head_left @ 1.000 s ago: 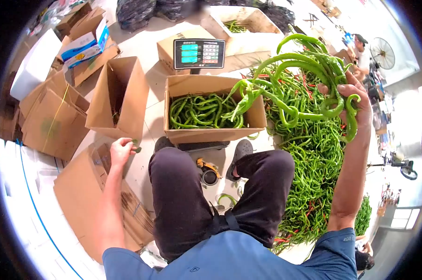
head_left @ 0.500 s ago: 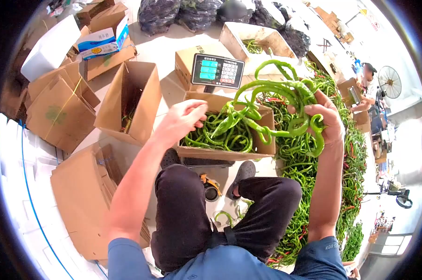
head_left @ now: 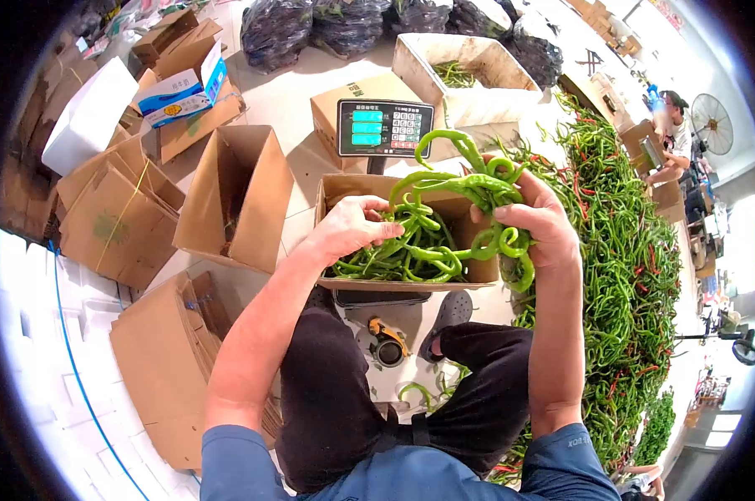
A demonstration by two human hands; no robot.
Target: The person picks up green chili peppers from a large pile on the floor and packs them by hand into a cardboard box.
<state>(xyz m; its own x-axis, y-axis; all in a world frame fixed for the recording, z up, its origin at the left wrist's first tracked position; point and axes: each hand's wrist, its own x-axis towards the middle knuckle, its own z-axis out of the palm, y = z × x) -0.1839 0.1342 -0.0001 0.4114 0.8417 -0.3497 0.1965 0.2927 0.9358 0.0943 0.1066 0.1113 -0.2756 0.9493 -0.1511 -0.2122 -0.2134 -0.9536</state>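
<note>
My right hand is wrapped round a bunch of long, curled green peppers above the right side of an open cardboard box. At the box's left side, my left hand has its fingers bent together beside the peppers; whatever lies between them is too small to name. More green peppers lie inside the box, which rests on a black scale base. Behind it stands the scale's display, lit in blue-green.
A large heap of green and red peppers spreads along the right. Another open box and flattened cardboard stand left. A tape dispenser lies between my feet. One person is at the far right.
My left hand has come from the left side to the box's left part. My right hand has brought the pepper bunch left and lower, over the box.
</note>
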